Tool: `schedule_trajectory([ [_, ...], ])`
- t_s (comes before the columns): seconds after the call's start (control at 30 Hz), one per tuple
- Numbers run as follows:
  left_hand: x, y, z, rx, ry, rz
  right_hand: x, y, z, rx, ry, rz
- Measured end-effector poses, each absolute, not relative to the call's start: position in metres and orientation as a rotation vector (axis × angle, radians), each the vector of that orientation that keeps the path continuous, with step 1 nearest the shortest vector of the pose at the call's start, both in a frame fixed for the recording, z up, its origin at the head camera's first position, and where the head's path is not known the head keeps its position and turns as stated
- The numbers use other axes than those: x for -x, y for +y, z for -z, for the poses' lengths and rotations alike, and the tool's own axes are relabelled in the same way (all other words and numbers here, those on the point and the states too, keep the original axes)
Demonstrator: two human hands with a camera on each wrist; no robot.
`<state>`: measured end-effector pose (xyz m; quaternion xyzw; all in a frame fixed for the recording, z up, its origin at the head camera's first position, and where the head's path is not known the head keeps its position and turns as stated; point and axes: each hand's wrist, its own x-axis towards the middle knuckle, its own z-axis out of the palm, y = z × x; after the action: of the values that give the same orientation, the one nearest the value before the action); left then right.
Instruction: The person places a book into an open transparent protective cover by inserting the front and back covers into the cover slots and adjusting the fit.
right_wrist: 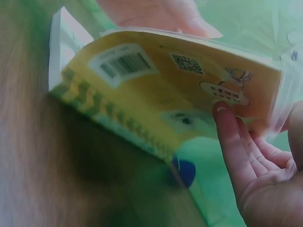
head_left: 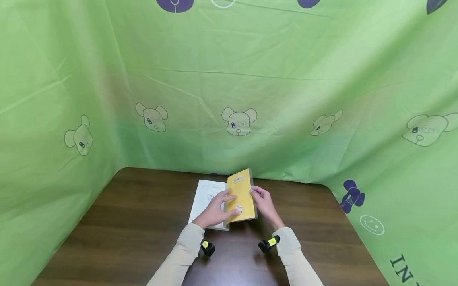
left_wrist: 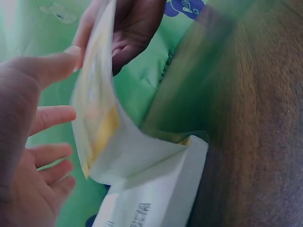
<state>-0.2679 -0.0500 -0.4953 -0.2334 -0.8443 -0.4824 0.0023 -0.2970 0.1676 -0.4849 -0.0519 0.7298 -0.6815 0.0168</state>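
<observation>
An opened book [head_left: 205, 194] lies on the table, with a white printed page on its left. Its yellow cover [head_left: 240, 186] stands raised and tilted on the right, with clear plastic along the edge. My right hand [head_left: 264, 201] pinches the cover's right edge, fingers [right_wrist: 232, 146] against the outer face, which carries a barcode [right_wrist: 124, 65] and a QR code [right_wrist: 187, 64]. My left hand [head_left: 216, 209] spreads over the yellow inner side, fingers loosely extended. In the left wrist view its thumb is close to the cover; whether it touches I cannot tell.
The brown wooden table [head_left: 143, 222] extends around the book. A green cloth [head_left: 200, 91] with bear drawings hangs behind and at both sides, close to the table's far edge. Black wrist devices [head_left: 207, 247] with yellow patches sit at both sleeves.
</observation>
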Motion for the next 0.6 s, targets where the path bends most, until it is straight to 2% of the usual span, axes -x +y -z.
schedule_trajectory([
  [0.33, 0.268, -0.051, 0.475, 0.692, -2.573, 1.477, 0.3, 0.138, 0.47, 0.299, 2.213, 2.125],
  [0.6, 0.266, -0.059, 0.465, 0.495, -2.64, 1.554, 0.301, 0.127, 0.471, 0.631, 2.175, 1.91],
])
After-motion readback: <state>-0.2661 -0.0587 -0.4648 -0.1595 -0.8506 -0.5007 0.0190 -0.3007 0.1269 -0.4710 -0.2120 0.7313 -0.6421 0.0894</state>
